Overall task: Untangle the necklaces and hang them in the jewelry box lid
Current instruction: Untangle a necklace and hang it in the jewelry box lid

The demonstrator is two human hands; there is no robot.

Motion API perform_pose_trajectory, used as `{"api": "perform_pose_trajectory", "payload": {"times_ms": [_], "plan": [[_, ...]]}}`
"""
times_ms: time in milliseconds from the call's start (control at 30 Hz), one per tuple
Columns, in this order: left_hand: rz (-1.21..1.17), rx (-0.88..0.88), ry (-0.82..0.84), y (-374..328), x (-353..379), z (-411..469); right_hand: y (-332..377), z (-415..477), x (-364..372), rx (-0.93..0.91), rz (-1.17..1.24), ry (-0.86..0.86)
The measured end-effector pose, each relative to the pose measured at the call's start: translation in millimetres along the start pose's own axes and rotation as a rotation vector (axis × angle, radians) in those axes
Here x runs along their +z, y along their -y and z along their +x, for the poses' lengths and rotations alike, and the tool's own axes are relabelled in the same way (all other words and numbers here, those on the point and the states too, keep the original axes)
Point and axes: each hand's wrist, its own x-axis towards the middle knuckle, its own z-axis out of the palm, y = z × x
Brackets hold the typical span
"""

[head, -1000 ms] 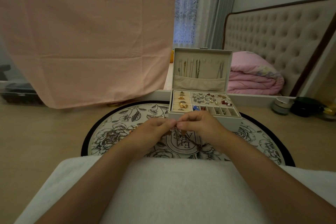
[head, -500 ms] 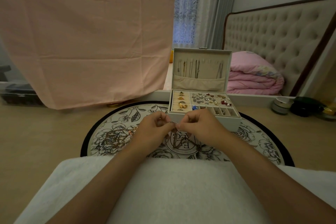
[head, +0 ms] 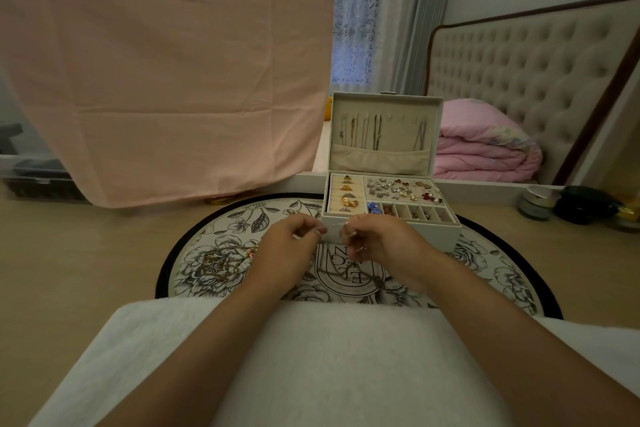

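Parted slightly since before, left hand and right hand are seen pinching one chain (untangling judged unfinished), to be hooked next onto the lid at 12 o'clock.

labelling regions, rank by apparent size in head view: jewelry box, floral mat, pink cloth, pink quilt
1. pink cloth
2. floral mat
3. jewelry box
4. pink quilt, farther back, so real size unsure
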Motion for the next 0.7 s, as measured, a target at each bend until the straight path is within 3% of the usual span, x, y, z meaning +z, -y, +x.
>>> {"api": "perform_pose_trajectory", "payload": {"times_ms": [100, 267, 400, 500, 700], "plan": [[-0.035, -0.007, 0.023, 1.4, -3.4, 3.0, 0.9, -2.7, -4.5, -0.015, 0.164, 0.056], [0.126, 0.063, 0.023, 11.0, -6.9, 7.1, 0.5, -1.1, -11.7, -0.122, 0.345, -0.024], [0.173, 0.058, 0.044, 11.8, -10.1, 8.8, 3.6, -1.4, -11.6, -0.148, 0.463, 0.056], [0.218, 0.057, 0.043, 13.7, -12.8, 9.1, 3.3, -0.5, -15.1, -0.126, 0.270, 0.062], [0.324, 0.185, 0.011, 14.2, -14.7, 9.8, 5.1, -2.9, -9.3, -0.270, -0.391, -0.190]]}}
